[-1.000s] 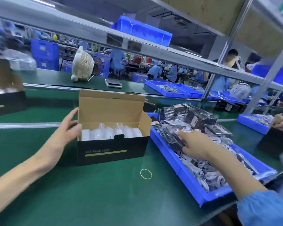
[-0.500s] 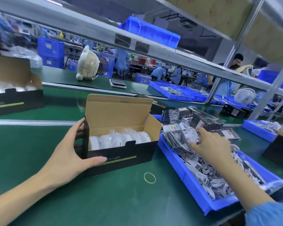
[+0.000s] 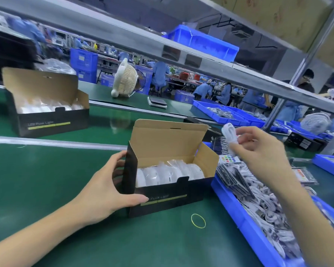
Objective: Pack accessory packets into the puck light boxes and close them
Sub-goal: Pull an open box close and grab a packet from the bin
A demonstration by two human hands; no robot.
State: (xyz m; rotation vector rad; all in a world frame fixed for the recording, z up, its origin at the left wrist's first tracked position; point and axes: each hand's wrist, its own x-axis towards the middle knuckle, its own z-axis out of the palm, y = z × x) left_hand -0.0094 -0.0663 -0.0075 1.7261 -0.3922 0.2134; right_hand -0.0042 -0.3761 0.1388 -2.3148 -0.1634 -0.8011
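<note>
A black puck light box [image 3: 168,197] stands open on the green belt, its brown lid flap up and white bagged puck lights [image 3: 170,173] inside. My left hand [image 3: 106,187] grips its left end, thumb across the front and fingers behind. My right hand [image 3: 258,151] is raised to the right of the box and pinches a white accessory packet [image 3: 228,134] with a coiled cable. Beneath it a blue tray [image 3: 245,224] holds several more packets and small remotes.
A second open puck light box [image 3: 50,122] sits on the belt at the far left. A yellow rubber band [image 3: 198,220] lies in front of the near box. A small scale [image 3: 157,102] and a wicker-backed fan [image 3: 124,81] stand behind; other blue trays lie at right.
My right hand has lifted out of the blue tray with a white packet. My left hand has closed round the box's left end, and the box now sits nearer to me.
</note>
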